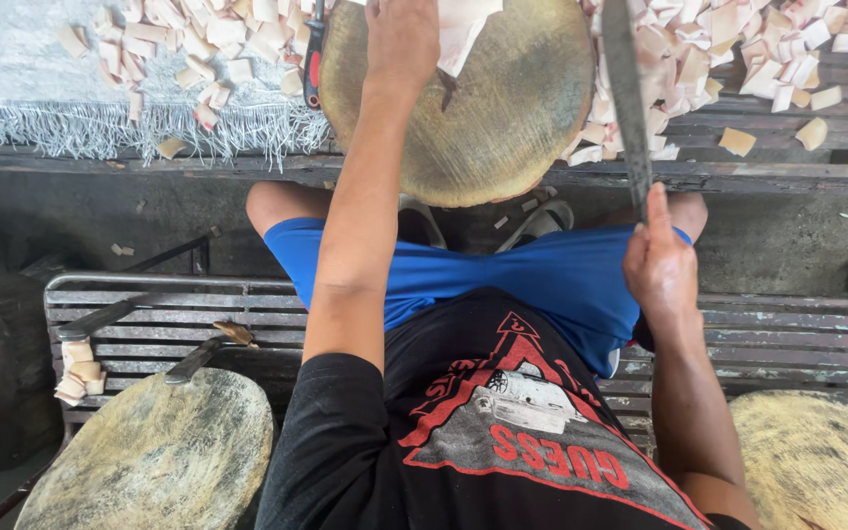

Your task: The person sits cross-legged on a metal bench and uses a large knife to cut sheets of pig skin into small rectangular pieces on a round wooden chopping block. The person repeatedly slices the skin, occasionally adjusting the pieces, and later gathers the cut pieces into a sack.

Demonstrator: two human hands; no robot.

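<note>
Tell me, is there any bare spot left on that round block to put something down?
Yes: the near half of the round chopping block is bare, between the left hand holding a pale piece at the far edge and the block's near rim. The right hand holds a long blade beside it. Both sides are crowded with cut pale chips.

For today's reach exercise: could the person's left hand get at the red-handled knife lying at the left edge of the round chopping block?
Probably yes. The left hand rests on the chopping block, close beside the red-handled knife, with nothing lying between them.
</note>
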